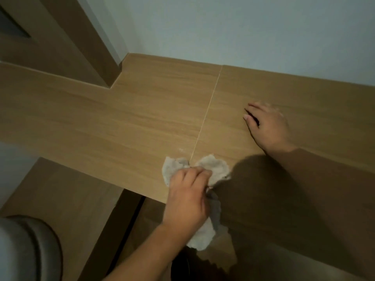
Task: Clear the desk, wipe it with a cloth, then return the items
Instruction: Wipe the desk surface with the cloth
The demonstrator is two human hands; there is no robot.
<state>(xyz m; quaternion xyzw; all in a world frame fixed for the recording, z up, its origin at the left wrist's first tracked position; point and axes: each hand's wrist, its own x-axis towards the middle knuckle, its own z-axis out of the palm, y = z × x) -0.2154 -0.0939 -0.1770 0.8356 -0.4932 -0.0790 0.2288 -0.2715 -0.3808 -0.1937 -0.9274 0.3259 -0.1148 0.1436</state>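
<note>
Nearest to me, at the lower left, a rounded grey object [26, 248] sits below desk level; I cannot tell what it is, though it may be a chair. Just past it my left hand [187, 196] works at the near edge of the desk [121, 118], fingers curled down over a crumpled pale cloth [213, 169], bunching it so the fabric spreads in two lobes ahead of the knuckles while a loose tail hangs off the edge below my wrist. I judge that grip suits wiping: the bunched wad gives pressure, and the spread lobes cover more surface. The cloth lies right on the pale seam [207, 110] that runs across the wooden top, near a faint damp-looking smear [180, 149] just beyond it. Farther out, my right hand [267, 124] lies flat on the desk, fingers straight and slightly apart, holding nothing; it looks placed there to brace my lean. A dark shadow falls across the desk beneath that forearm. The top shows no items, so I take the clearing as done and the wiping as under way, with the returning not yet begun. Beyond, the desk meets a pale wall [243, 27], with a wooden panel [60, 37] at the far left.
</note>
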